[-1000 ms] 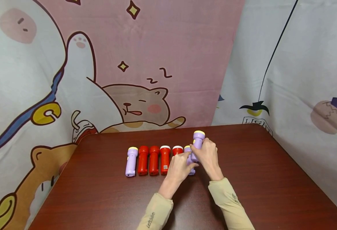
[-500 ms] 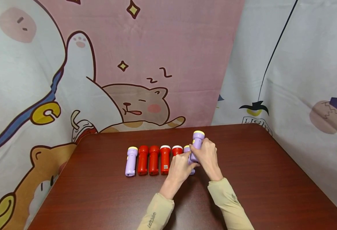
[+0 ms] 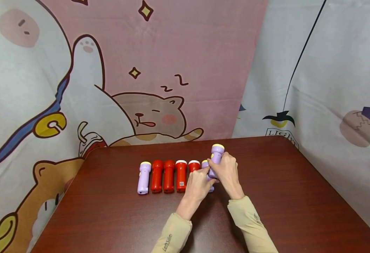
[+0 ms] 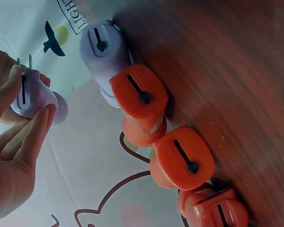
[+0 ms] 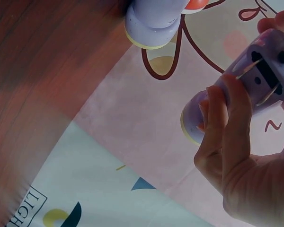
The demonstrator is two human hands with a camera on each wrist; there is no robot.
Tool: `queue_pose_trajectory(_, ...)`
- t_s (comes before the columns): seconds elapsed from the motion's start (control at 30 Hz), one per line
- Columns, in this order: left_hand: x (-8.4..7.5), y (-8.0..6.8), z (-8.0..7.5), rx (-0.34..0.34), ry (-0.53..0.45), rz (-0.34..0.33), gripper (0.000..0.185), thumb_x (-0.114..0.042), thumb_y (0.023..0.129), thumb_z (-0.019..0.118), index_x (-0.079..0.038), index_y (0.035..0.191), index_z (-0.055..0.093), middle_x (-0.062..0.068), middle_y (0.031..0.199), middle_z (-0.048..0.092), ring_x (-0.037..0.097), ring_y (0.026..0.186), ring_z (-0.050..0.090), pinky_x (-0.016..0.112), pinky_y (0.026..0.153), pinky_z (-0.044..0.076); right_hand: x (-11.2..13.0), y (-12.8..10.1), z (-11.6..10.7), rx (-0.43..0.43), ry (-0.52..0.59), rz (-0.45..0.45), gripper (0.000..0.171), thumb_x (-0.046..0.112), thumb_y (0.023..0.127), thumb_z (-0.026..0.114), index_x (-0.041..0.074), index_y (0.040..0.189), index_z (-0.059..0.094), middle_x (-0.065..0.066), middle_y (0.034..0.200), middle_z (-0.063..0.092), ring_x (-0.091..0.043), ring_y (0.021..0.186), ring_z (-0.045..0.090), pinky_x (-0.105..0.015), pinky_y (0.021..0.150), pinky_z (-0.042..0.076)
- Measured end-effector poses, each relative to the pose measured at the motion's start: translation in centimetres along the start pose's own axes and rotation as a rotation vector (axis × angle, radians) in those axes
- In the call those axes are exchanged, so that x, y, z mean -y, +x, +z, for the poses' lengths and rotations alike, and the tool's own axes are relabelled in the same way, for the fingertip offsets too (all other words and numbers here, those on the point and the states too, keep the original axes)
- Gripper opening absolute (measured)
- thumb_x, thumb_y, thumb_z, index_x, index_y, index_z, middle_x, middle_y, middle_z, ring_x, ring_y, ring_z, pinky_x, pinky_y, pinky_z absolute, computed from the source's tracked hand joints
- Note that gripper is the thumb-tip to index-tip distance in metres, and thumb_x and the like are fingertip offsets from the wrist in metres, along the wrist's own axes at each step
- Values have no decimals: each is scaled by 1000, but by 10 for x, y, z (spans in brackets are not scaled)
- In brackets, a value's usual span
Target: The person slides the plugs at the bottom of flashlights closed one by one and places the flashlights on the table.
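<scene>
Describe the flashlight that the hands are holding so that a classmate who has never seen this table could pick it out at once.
On the dark brown table lies a row of red and purple flashlights. At its right end, the right hand grips the purple flashlight, the only one lifted off the table, yellow rim up.

Lilac plastic flashlight with pale yellow head rim: raised off the table, head pointing away, two metal plug prongs out at its base.
</scene>
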State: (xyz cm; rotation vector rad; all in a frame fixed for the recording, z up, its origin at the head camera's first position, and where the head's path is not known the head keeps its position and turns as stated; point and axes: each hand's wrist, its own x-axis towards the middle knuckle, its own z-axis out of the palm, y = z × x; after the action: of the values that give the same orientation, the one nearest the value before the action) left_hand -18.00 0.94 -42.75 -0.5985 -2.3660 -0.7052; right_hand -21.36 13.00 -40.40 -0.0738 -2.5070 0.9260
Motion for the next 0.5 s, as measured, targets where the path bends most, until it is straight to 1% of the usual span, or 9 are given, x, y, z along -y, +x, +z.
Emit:
queue_pose_trajectory(0.23,1,-1,1,-8,13,-6,32,-28,69,84,-8,89,68,5,74,73,18,65,69,25,62,55,0,0,2,1,-8,8,45,35,74,76,-6,79,57,-19,71,61,-35,60,62,-42,53,51)
queue_pose_trajectory(0.5,2,-2,4,-37,28,-1,31,-27,67,85,-9,86,68,4,71,72,19,63,69,26,60,54,2,-1,1,24,-8,25,46,37,74,75,-5,80,56,-18,73,61,-36,65,64,-43,58,53)
